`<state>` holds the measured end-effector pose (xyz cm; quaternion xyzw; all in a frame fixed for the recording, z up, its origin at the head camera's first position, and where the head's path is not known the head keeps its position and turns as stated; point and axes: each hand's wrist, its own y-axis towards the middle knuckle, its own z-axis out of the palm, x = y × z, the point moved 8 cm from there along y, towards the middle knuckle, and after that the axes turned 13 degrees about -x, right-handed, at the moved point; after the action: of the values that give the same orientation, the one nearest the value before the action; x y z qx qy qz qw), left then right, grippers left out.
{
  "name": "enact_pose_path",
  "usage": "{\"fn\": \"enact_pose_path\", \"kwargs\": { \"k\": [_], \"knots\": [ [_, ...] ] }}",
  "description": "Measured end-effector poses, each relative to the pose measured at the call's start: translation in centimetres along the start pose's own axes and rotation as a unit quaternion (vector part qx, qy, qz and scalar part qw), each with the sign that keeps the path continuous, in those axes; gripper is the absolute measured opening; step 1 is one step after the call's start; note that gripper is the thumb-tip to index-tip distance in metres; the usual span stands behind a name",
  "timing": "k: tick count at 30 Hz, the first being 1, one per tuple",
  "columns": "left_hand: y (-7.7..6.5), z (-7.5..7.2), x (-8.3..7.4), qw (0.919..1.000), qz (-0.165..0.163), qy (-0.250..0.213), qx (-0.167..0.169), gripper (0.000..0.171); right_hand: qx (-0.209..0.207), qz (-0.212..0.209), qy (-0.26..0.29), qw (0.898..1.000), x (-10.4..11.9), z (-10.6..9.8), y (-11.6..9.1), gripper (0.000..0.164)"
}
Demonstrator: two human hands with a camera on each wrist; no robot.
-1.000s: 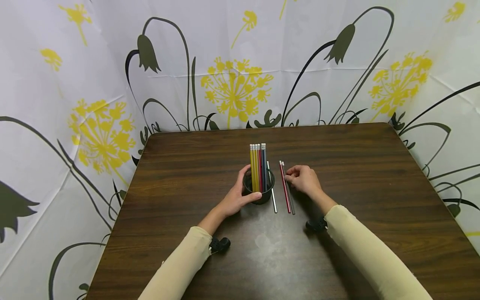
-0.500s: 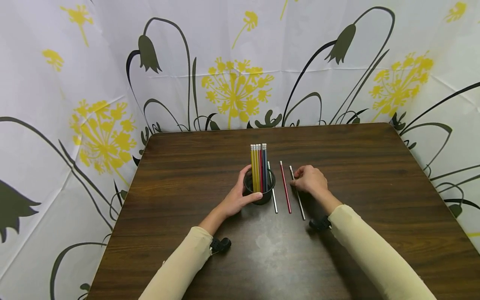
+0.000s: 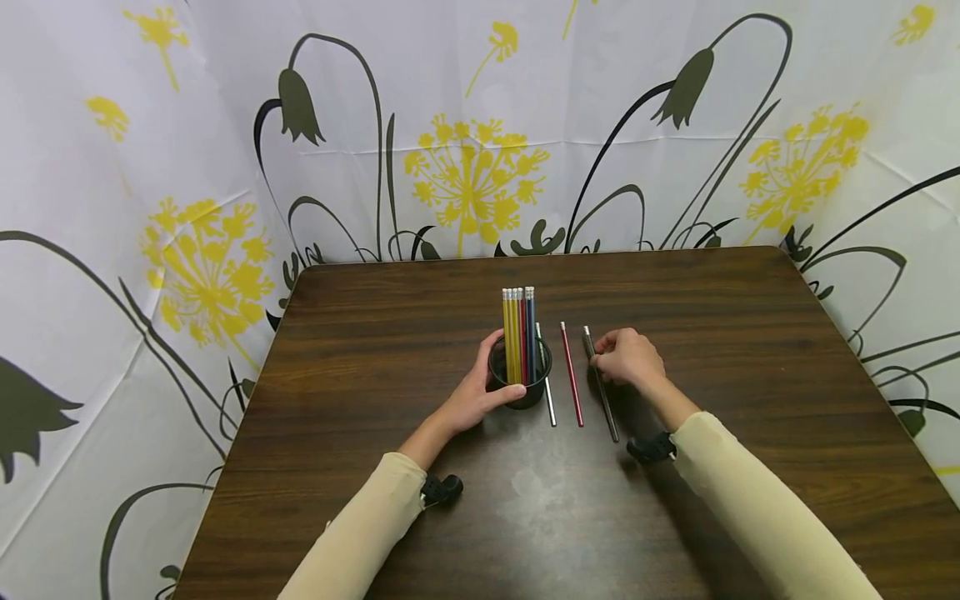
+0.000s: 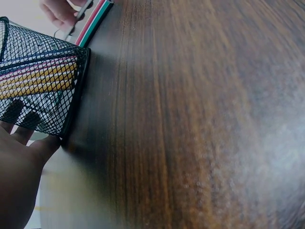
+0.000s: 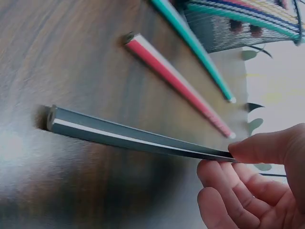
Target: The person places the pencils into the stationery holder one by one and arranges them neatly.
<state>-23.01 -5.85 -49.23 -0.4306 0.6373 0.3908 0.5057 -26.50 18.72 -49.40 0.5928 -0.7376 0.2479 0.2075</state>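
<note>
My left hand (image 3: 471, 402) grips a black mesh pencil cup (image 3: 527, 402) from its left side, thumb across the near side. Several unsharpened pencils (image 3: 512, 333), yellow, red and blue, stand in it with erasers up. Between thumb and fingers, my right hand (image 3: 632, 358) pinches a dark grey pencil (image 5: 136, 137) near its eraser end. In the right wrist view its far end slants low over the wood. A red pencil (image 3: 572, 375) lies on the table left of it. Closest to the cup lies a green pencil (image 5: 194, 50), partly behind the cup in the head view.
The brown wood-grain table (image 3: 375, 333) reaches back to a white curtain (image 3: 585, 75) printed with flowers. A dark wrist camera (image 3: 441, 490) sits on the left wrist, another wrist camera (image 3: 649, 448) on the right.
My right hand has moved right with the dark grey pencil, drawing it away from the red one beside it. The left hand and cup have stayed in place.
</note>
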Motion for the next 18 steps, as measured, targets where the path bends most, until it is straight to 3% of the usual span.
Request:
{"fn": "enact_pose_path", "kwargs": {
  "k": [10, 15, 18],
  "knots": [
    [0.0, -0.2, 0.5, 0.9999, 0.002, 0.004, -0.015, 0.088, -0.065, -0.062, 0.068, 0.994, 3.4, -3.4, -0.8, 0.022],
    [0.1, -0.1, 0.6, 1.0, -0.003, -0.001, -0.008, 0.089, -0.103, -0.095, 0.135, 0.981, 5.7, -5.4, -1.4, 0.022],
    [0.2, 0.0, 0.8, 1.0, -0.006, -0.004, -0.002, 0.091, -0.135, -0.123, 0.178, 0.967, 7.1, -6.6, -1.9, 0.021]
  ]
}}
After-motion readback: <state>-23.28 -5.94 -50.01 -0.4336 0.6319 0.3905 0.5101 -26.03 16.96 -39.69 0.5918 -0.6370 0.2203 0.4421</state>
